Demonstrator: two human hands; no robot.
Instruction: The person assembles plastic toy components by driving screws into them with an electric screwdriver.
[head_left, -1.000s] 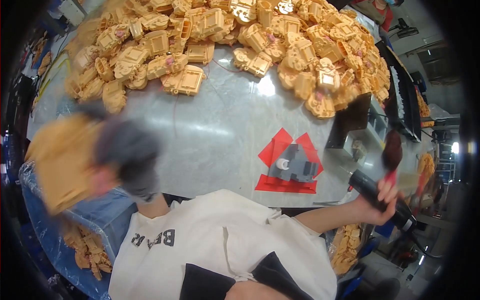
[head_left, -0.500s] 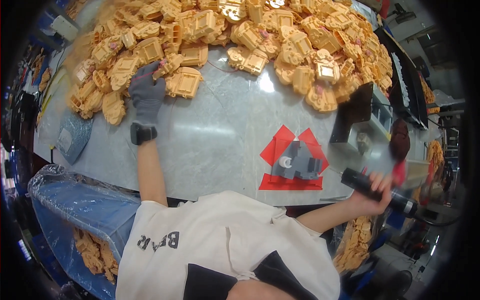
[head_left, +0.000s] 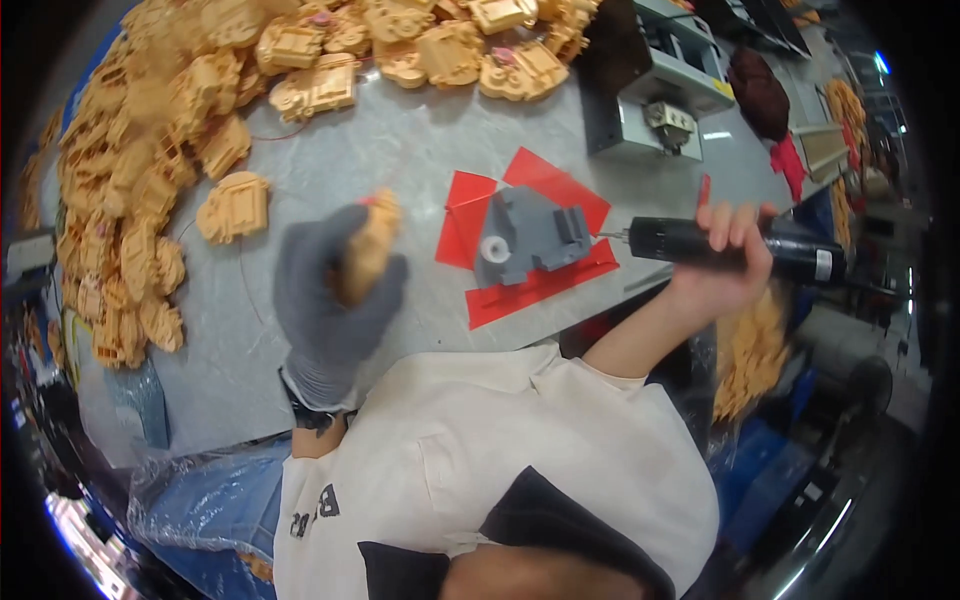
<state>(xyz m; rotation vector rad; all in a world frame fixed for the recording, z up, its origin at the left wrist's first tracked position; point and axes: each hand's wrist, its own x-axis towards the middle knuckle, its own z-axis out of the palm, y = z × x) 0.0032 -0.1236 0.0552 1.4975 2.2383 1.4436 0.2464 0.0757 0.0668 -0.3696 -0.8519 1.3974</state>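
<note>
My left hand [head_left: 335,285], in a grey glove, grips a yellow-orange plastic housing [head_left: 372,245] above the table; both are smeared by motion. Bare fingers of my right hand [head_left: 728,245] wrap round a black electric screwdriver [head_left: 680,240], whose thin bit points left at a grey fixture [head_left: 540,235]. The bit tip is close to the fixture's right side; whether they touch I cannot tell. A white round peg stands on the fixture's left part. Red pieces [head_left: 465,215] lie on the table around the fixture.
A large heap of yellow-orange housings [head_left: 140,180] covers the far and left table. One loose housing [head_left: 235,207] lies apart at the heap's edge. A metal box device [head_left: 660,85] stands at the far right. Plastic-lined blue bins [head_left: 215,500] flank me below the table edge.
My left hand has come back from the heap toward me with a housing in it. My right hand has brought the screwdriver level beside the fixture. The view has turned.
</note>
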